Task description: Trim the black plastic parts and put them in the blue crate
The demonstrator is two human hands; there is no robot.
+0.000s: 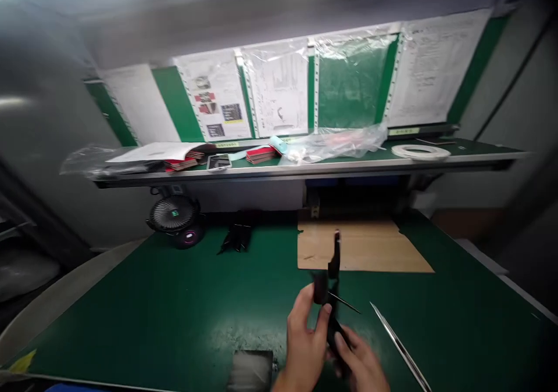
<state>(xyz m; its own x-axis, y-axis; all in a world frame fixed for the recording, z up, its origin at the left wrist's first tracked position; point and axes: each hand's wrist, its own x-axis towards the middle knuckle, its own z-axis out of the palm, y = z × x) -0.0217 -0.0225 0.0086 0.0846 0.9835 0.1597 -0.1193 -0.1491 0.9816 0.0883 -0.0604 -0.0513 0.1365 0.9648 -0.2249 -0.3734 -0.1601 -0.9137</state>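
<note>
Above the front of the green table, both hands grip a black, narrow part (335, 261) that points upward and is blurred in places. My left hand (305, 342) pinches its middle between thumb and fingers. Lower down, my right hand (361, 360) is wrapped round its bottom end. A thin dark rod (349, 305) juts from the part toward the right; the hands hide where it joins. Long silver tweezers (401, 345) lie to the right of my right hand. A grey metal block (250, 371) sits left of my left hand.
A cardboard sheet (366, 247) lies at the back of the table (174, 316). Black pieces (238, 238) and a small fan (174, 213) are at the back left. The shelf (261, 171) above carries plastic bags (344, 142), red-topped stacks (261, 155) and a white tape roll (421, 151).
</note>
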